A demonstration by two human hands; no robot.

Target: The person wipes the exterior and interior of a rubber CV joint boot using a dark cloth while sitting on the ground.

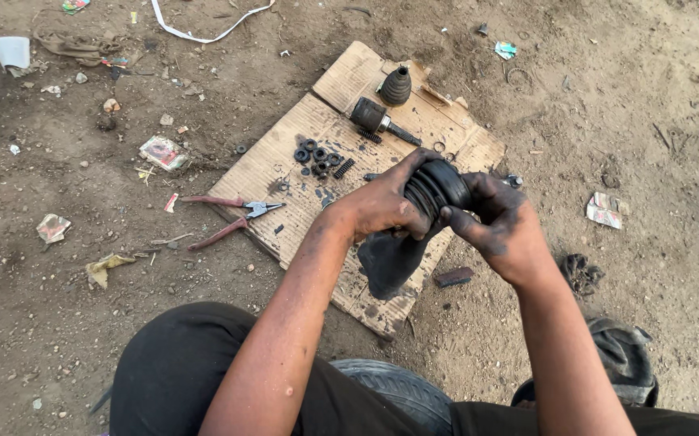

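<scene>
Both my greasy hands grip a black ribbed rubber boot (437, 187) above a sheet of cardboard (277, 161). My left hand (383, 203) wraps its left side, together with a dark rag (390, 262) that hangs below. My right hand (499, 222) pinches the boot's right end. On the cardboard behind lie a black cone-shaped boot (395, 85), a dark metal joint with a short shaft (379, 120), several small black rings (316, 156) and a small spring (343, 168).
Red-handled pliers (232, 218) lie at the cardboard's left edge. All around is bare dirt strewn with paper scraps (162, 152), a white cup (12, 52) and a white strip (204, 34). A tyre (398, 387) lies between my knees, and a dark cloth (624, 355) to the right.
</scene>
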